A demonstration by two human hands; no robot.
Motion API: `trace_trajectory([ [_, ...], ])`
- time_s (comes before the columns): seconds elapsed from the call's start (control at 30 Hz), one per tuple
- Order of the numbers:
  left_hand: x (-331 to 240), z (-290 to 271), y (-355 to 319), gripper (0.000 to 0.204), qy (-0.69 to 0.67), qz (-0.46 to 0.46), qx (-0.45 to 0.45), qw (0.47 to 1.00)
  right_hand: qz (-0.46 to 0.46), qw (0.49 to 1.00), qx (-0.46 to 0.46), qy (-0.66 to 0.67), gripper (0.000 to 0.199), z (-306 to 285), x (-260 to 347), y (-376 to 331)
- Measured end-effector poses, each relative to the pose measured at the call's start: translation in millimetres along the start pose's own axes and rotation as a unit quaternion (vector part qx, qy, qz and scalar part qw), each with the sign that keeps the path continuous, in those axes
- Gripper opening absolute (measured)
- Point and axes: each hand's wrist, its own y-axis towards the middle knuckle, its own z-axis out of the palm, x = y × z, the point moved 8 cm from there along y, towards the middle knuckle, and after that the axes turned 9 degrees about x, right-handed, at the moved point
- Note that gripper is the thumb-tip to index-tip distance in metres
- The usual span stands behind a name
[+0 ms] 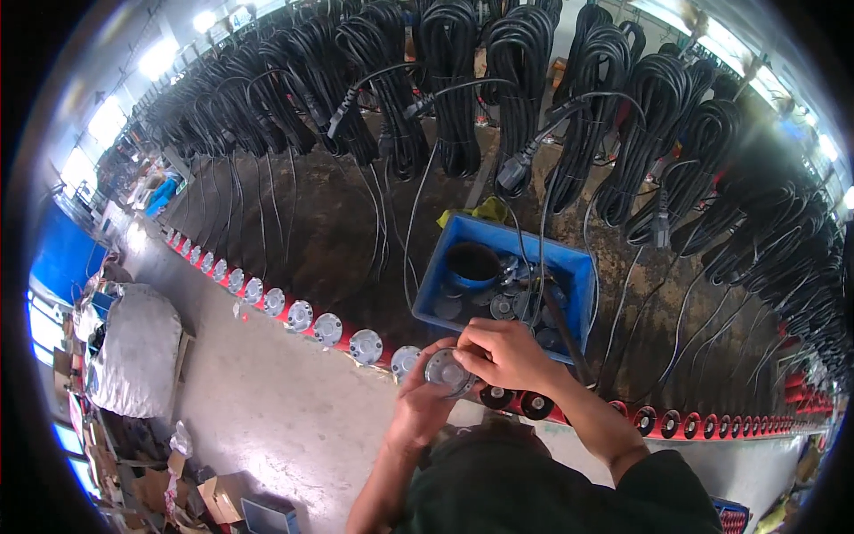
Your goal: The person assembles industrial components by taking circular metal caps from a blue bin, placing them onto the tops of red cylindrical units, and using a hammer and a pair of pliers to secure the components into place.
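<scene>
At the near edge of the workbench, my left hand [422, 408] is closed around the rim of a round silver metal end cap [447, 372]. My right hand [511, 358] reaches over the cap's upper right side with thumb and fingers pinched; anything between them is hidden. Beside my hands, another silver cap [406, 361] sits on a red body in the row, with more capped ones going off to the left. On the right, the red bodies show dark ring-shaped ends [537, 406].
Just beyond my hands, a blue bin [432, 313] holds a black bowl [472, 264] and several metal discs. A long dark bar [569, 334] leans over its edge. Coiled black power cables [449, 89] hang across the far side, with thin leads trailing onto the dark bench [320, 222].
</scene>
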Motion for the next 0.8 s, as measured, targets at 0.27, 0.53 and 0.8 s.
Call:
trace_trajectory([
  [0.27, -12.4, -19.8, -24.9, 0.074, 0.022, 0.089, -0.059, 0.994, 0.026, 0.999, -0.021, -0.001, 0.014, 25.6, -11.9, 1.8],
  [0.53, -23.6, -45.7, -19.7, 0.086, -0.125, 0.272, -0.085, 0.95, 0.206, 0.915, -0.011, 0.346, 0.017, 118.8, -50.1, -25.8],
  [0.8, -23.6, -60.6, -30.0, 0.089, -0.108, 0.303, -0.134, 0.937, 0.215, 0.925, 0.094, 0.299, 0.02, 88.0, -78.4, 26.0],
])
